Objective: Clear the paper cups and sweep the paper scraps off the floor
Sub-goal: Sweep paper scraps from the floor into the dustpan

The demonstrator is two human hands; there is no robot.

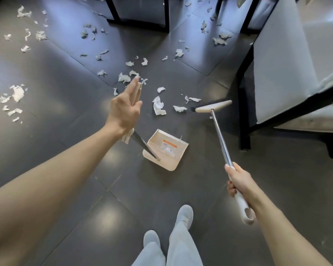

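Now | scraps (159,108) between left hand (123,110) (holding dustpan (167,150)) and broom (221,141) in right hand (236,181)

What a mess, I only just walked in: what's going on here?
A person is sweeping. Their right hand grips the broom, whose head rests on the floor beside the chair, near some paper scraps. Their left hand holds the dustpan by its long handle; the pan sits on the floor with little in it. Most scraps lie scattered, unswept.
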